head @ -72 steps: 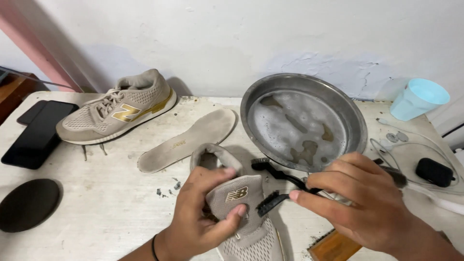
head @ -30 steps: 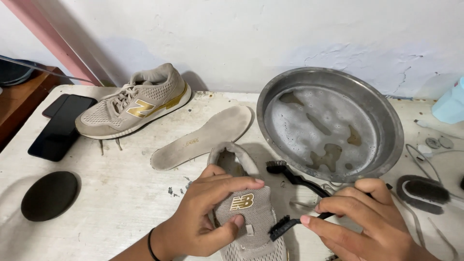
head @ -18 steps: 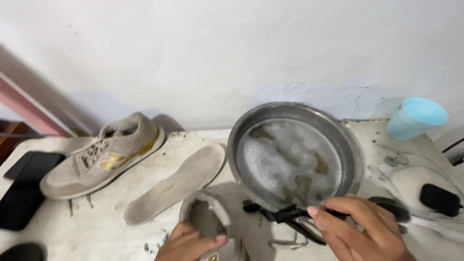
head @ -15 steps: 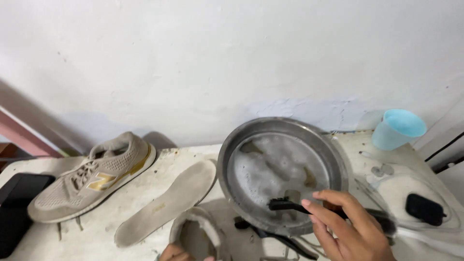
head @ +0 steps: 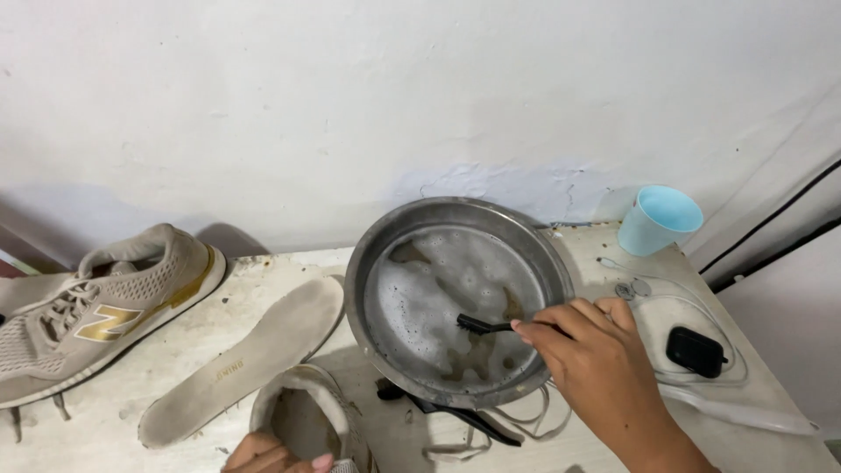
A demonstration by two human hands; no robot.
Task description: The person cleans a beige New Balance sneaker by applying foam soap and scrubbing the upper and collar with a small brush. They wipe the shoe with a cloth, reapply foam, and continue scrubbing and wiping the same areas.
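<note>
At the far left a tan sneaker point(head: 96, 307) lay on its side on the worn white table point(head: 368, 429), its sole turned toward the wall, and just right of it a loose grey insole point(head: 250, 355) stretched diagonally toward us. At the near edge our left hand point(head: 272, 454) showed only as fingertips resting on the collar of a second shoe point(head: 307, 416); whether they gripped or merely steadied it we could not tell. That shoe looked soft and light, best taken at the firmer heel rim. Right of it stood a round metal basin point(head: 385, 254) of soapy, dirty water, which we judged heavy and prone to slopping if nudged. Our right hand point(head: 596, 359) reached over its near rim, fingers pinched on the thin handle of a small black brush point(head: 477, 324) whose bristles dipped into the suds; we judged it stiff, light and slippery when wet, so a hold well back from the head suited it. A second dark brush point(head: 455, 416) and laces lay just under the basin's near rim. Further right sat thin white cables point(head: 692, 302), a black case point(head: 696, 350) and a pale blue cup point(head: 659, 219) near the wall, close to the table's right edge, so open room lay mostly near the insole
</note>
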